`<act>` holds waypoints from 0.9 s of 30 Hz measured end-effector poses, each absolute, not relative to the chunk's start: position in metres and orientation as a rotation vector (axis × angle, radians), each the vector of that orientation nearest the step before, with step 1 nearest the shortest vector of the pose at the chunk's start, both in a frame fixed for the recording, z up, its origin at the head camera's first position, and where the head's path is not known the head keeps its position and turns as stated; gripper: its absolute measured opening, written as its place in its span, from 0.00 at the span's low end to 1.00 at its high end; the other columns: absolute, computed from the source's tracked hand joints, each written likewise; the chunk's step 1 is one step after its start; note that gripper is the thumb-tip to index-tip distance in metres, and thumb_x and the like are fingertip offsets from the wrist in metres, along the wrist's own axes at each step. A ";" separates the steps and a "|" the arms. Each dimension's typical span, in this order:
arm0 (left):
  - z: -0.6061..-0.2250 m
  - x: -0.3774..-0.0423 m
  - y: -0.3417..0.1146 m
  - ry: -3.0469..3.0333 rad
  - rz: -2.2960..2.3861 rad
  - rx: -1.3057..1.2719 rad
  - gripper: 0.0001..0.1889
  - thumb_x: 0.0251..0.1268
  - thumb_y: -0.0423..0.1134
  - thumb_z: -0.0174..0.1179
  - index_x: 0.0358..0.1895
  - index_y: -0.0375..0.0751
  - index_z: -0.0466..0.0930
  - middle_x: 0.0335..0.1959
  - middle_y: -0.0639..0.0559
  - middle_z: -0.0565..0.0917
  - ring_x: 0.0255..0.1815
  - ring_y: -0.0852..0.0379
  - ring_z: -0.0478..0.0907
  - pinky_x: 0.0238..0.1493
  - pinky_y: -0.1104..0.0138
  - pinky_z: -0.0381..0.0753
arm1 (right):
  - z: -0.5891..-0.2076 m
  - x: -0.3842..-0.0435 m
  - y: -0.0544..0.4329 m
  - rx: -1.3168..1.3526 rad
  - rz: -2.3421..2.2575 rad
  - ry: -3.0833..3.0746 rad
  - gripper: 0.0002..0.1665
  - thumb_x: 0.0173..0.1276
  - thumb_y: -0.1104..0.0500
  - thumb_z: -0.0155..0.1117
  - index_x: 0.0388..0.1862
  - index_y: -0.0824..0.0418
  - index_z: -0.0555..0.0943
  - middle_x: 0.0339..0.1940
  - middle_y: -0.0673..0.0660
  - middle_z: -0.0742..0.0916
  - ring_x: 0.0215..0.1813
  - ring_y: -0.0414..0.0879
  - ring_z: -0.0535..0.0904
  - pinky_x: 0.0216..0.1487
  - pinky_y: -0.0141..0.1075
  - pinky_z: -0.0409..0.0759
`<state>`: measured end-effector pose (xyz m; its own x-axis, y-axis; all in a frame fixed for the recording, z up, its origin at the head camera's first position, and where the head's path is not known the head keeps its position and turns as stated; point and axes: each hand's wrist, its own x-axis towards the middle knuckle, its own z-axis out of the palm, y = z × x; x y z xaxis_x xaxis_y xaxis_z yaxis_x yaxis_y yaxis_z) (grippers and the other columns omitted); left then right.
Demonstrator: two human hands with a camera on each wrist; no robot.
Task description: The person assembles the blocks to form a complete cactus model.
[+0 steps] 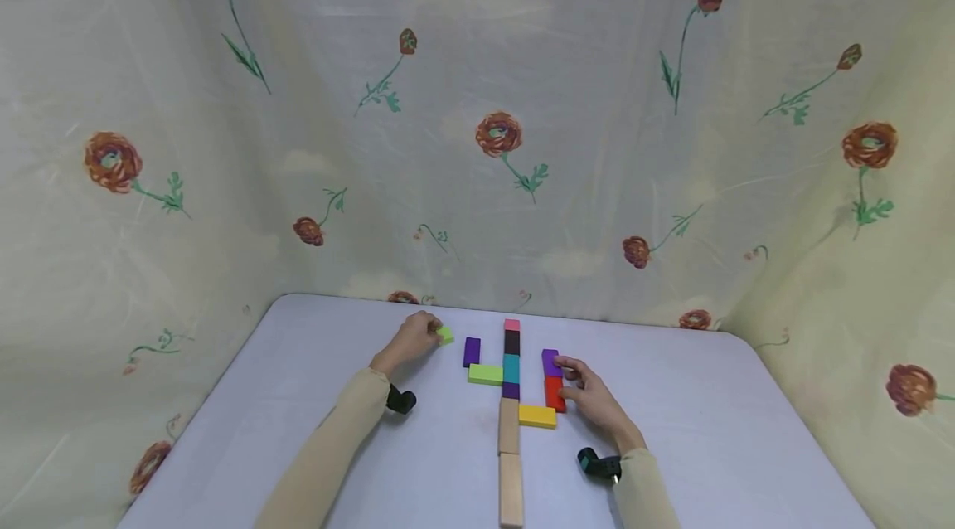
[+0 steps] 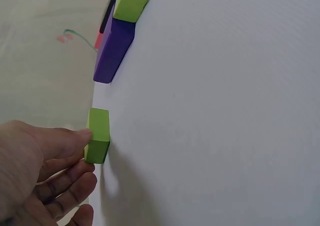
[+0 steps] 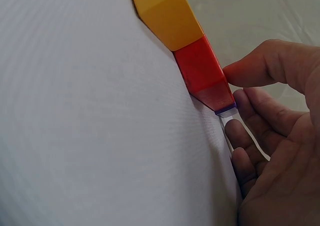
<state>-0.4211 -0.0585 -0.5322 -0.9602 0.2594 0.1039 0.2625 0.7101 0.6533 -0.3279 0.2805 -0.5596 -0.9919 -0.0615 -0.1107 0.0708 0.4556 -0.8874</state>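
Observation:
In the head view my left hand (image 1: 414,337) is at the far left of the table, pinching a light green block (image 2: 98,136) between thumb and fingers. A purple block (image 1: 472,351) stands to its right, its near end by another light green block (image 1: 486,375). My right hand (image 1: 593,398) is beside a red block (image 1: 554,395) and a violet block (image 1: 550,362) that lie end to end. Its thumb touches or nearly touches the red block, and its index finger is at the violet one. The right wrist view mostly hides the violet block.
A central line runs from two plain wooden blocks (image 1: 510,489) through a dark purple block (image 1: 511,390), a teal block (image 1: 511,369) and a black block (image 1: 511,342) to a pink block (image 1: 511,325). A yellow block (image 1: 537,416) joins its right side. Flowered cloth (image 1: 477,247) hangs behind the table.

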 end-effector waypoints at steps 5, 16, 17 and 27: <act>-0.534 -0.428 -0.048 -2.859 -1.151 -0.493 0.13 0.60 0.29 0.63 0.48 0.28 0.82 0.44 0.40 0.83 0.47 0.48 0.79 0.52 0.57 0.78 | -0.560 -0.328 0.281 0.008 -1.588 2.569 0.33 0.64 0.67 0.59 0.69 0.55 0.68 0.70 0.59 0.71 0.68 0.57 0.64 0.68 0.58 0.62; -0.534 -0.435 -0.030 -2.858 -1.287 -0.459 0.12 0.62 0.29 0.61 0.49 0.29 0.81 0.43 0.39 0.83 0.46 0.49 0.78 0.50 0.57 0.78 | -0.561 -0.328 0.280 0.024 -1.587 2.559 0.33 0.64 0.66 0.59 0.69 0.54 0.68 0.70 0.59 0.70 0.68 0.58 0.64 0.69 0.59 0.62; -0.535 -0.436 -0.029 -2.858 -1.281 -0.460 0.12 0.62 0.29 0.61 0.49 0.30 0.81 0.43 0.40 0.83 0.46 0.49 0.78 0.50 0.58 0.78 | -0.561 -0.328 0.279 0.024 -1.589 2.560 0.33 0.64 0.67 0.59 0.69 0.54 0.68 0.70 0.59 0.71 0.68 0.57 0.64 0.69 0.59 0.62; -0.537 -0.441 -0.018 -2.876 -1.329 -0.440 0.13 0.62 0.29 0.60 0.50 0.31 0.81 0.45 0.41 0.83 0.47 0.49 0.78 0.52 0.57 0.78 | -0.560 -0.327 0.279 0.026 -1.591 2.564 0.33 0.64 0.67 0.59 0.69 0.54 0.67 0.70 0.58 0.71 0.69 0.57 0.63 0.69 0.60 0.59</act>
<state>-0.4406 -0.0178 -0.5367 -0.9605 0.2710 0.0627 0.2234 0.6172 0.7544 -0.3272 0.2793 -0.5598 -0.9922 -0.0508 -0.1140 0.0796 0.4462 -0.8914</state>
